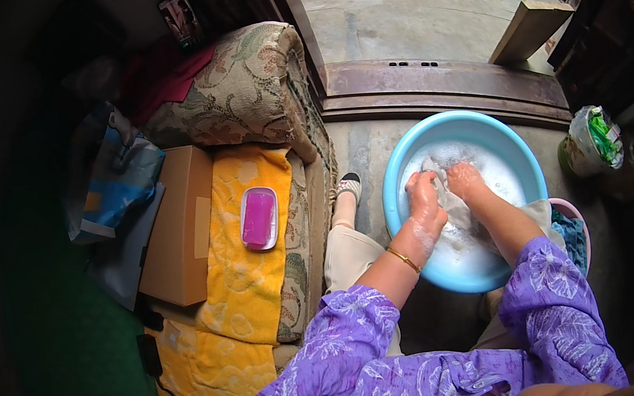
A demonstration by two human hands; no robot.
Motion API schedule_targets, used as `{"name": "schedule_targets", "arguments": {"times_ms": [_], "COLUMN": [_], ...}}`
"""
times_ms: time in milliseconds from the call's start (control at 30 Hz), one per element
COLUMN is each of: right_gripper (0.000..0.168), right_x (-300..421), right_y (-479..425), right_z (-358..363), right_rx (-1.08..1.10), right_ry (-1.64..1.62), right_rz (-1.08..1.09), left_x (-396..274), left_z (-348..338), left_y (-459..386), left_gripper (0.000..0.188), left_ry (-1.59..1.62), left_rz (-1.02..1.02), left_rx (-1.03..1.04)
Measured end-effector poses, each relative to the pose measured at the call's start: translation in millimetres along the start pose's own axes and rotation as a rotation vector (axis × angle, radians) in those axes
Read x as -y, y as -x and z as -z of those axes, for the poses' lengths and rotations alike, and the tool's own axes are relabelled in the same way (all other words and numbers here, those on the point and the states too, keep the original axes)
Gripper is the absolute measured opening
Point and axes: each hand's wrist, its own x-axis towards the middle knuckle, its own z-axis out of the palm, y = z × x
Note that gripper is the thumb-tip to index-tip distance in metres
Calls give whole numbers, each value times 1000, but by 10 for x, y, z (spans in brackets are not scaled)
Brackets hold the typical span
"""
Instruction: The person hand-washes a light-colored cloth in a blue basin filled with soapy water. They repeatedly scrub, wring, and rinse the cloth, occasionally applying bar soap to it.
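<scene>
A round light-blue plastic basin (450, 122) stands on the floor before me, with white soap suds (499, 166) over its water. Inside it my left hand (425, 198) grips a wet grey-beige cloth (455, 213), thumb and fingers closed around the fabric. My right hand (464, 177) is pressed down on the same cloth from the other side; its fingertips are hidden by foam and fabric. Part of a pale cloth hangs over the basin's right rim. On the sofa to my left, a pink bar of soap (257, 218) lies in a white soap dish (264, 246), apart from both hands.
A patterned sofa (248, 95) with a yellow towel (241, 275) bears a cardboard box (182, 228) and a blue plastic bag (115, 189). Beyond the basin runs a door sill (442, 80). A pink tub (582, 227) of blue fabric and a bag-lined bin (588, 150) stand right.
</scene>
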Motion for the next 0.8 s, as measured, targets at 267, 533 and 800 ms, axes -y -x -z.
{"name": "schedule_targets", "arguments": {"times_ms": [267,533,800], "right_gripper": [23,24,34], "right_x": [44,824,520], "right_y": [174,1352,1023], "right_z": [579,1461,1138], "right_rx": [-101,-413,-608], "right_ry": [-1315,-1047,-665], "right_rz": [-266,82,-247], "left_x": [-149,-214,59], "left_z": [-139,-31,-281], "left_y": [268,466,800], "left_gripper": [13,37,28], "left_ry": [99,82,-127], "left_rz": [266,565,235], "left_rx": [152,533,83]}}
